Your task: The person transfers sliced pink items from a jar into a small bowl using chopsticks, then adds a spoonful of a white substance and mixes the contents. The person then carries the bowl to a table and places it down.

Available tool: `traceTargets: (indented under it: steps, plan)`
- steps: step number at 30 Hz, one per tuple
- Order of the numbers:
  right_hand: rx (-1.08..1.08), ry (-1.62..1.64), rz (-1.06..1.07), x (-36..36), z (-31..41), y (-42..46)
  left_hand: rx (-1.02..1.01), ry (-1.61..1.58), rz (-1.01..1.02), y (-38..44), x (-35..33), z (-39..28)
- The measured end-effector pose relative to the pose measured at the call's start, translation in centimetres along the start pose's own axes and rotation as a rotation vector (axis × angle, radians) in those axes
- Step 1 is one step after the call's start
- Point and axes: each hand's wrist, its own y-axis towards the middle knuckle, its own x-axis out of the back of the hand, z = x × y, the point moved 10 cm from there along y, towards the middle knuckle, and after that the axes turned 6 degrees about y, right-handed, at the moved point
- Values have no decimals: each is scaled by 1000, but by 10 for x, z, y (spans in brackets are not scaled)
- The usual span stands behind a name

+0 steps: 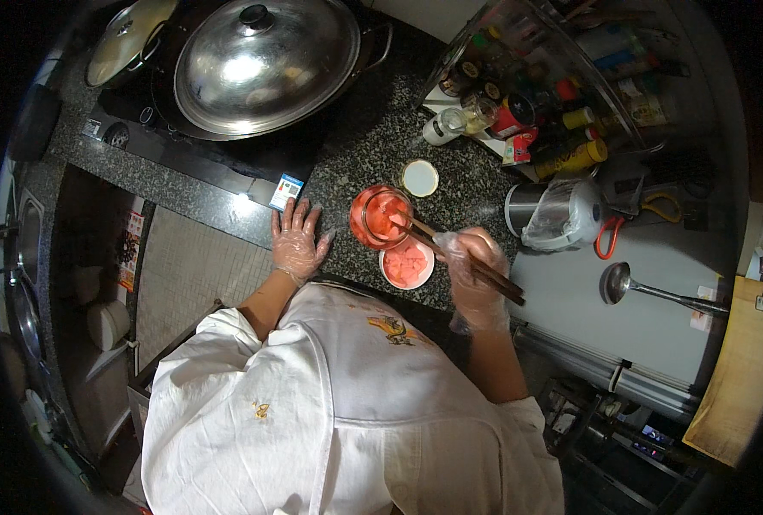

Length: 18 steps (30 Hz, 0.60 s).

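Note:
My right hand (478,270), in a clear plastic glove, grips a pair of dark wooden chopsticks (507,290). Their tips reach into the mouth of a glass jar (359,225) filled with pinkish-red pieces in liquid. Close below the jar is a small white bowl (431,270) holding thin pink slices (406,264). A round jar lid (420,178) lies on the speckled stone counter (343,154) beyond the jar. My left hand (296,241), gloved the same way, rests palm down with fingers spread at the counter's front edge. It holds nothing, and its fingertips are by a printed label (286,192).
A large wok with a domed metal lid (259,71) stands on the stove at upper left. Beside it is a lidded pot (130,42). Seasoning jars (446,126) crowd a rack at upper right. Farther right are a plastic-covered appliance (565,212), red-handled scissors (608,237) and a ladle (616,283).

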Motion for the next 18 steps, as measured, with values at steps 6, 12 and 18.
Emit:
traceTargets:
  steps: [6, 12, 18]
  plan:
    - [-218, -37, -27, 39, 10, -18, -3, 11, -25, -1, -2, 2]
    - [-254, 94, -121, 33, -3, -16, 0, 3, -15, 1, -2, 0]
    - [33, -195, 205, -29, 2, 29, 4, 9, 0, 0, -2, 1]
